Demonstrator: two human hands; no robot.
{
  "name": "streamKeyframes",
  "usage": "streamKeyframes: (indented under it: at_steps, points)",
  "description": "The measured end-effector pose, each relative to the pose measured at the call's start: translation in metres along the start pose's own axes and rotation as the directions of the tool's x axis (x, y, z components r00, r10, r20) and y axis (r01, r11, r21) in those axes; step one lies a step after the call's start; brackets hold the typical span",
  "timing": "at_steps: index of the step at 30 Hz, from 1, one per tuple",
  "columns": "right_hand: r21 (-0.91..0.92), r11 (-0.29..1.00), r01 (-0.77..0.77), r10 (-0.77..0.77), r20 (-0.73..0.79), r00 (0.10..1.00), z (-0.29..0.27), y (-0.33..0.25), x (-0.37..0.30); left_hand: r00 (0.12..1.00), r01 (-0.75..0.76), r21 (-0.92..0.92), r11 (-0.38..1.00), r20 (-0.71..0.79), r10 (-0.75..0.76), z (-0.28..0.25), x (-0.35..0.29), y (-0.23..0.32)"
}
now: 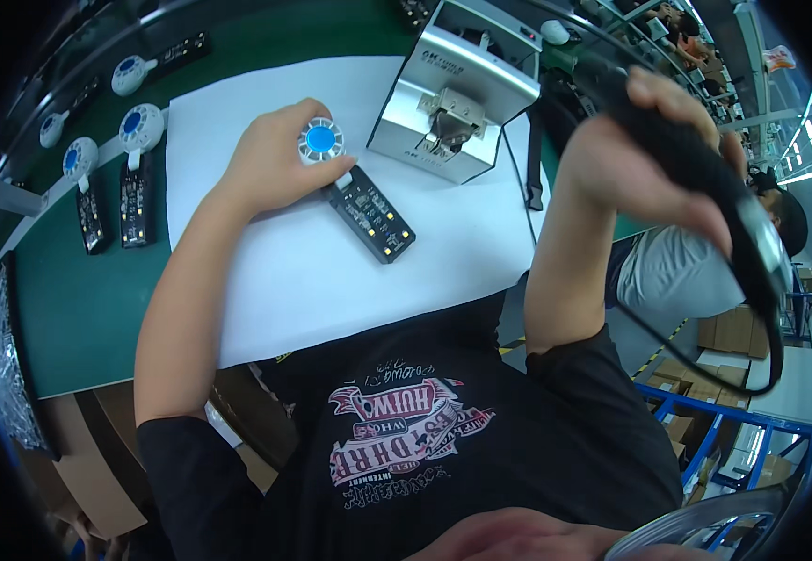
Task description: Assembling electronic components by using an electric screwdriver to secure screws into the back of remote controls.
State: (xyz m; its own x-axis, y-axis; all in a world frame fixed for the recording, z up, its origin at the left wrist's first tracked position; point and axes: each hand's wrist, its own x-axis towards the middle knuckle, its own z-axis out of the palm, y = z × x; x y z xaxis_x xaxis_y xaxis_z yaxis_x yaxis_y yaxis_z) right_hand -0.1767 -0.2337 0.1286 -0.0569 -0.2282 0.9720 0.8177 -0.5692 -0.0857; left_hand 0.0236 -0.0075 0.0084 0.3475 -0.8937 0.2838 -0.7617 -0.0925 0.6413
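The person's left hand (273,157) was curled around a round white ribbed head with a bright blue disc at its centre (321,140), the thumb along its near side and the fingers around its far side. A short pale neck joined that head to a flat black oblong body dotted with small yellowish squares (375,220), which lay slanted over a large white sheet (275,304) on a green tabletop (69,327). Whether the head itself touched the sheet could not be told.

The right hand (645,168) was raised well apart from the sheet, close to the camera, its fingers closed around a thick black strap-like object (682,164). Blur hid what that object was; a thin black cable (773,360) looped below it.

Beyond the black body, between the two hands, a silver metal box-shaped machine (413,131) stood on the sheet. Left of the sheet, two similar white-headed units (141,128) (81,159) lay side by side, with two more (128,75) (52,129) farther back. At the right, another person in a pale grey shirt (677,271) was nearby.
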Motion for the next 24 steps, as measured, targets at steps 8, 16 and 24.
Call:
streamKeyframes:
  at_steps: [8,16,24]
  points:
    - [0.115,0.955,-0.273,0.273,0.018,0.962,0.017,-0.018,-0.011,0.997,0.074,-0.008,0.997,-0.004,-0.074,0.0,-0.001,-0.002]
    - [-0.183,0.82,-0.543,0.549,-0.016,0.835,0.057,-0.024,-0.063,0.999,0.035,0.006,0.999,-0.006,-0.035,0.001,-0.002,-0.005]
    - [0.281,0.615,-0.736,0.726,0.162,0.668,0.046,-0.07,-0.085,0.999,0.022,0.013,1.0,-0.025,-0.021,0.005,-0.003,-0.008]
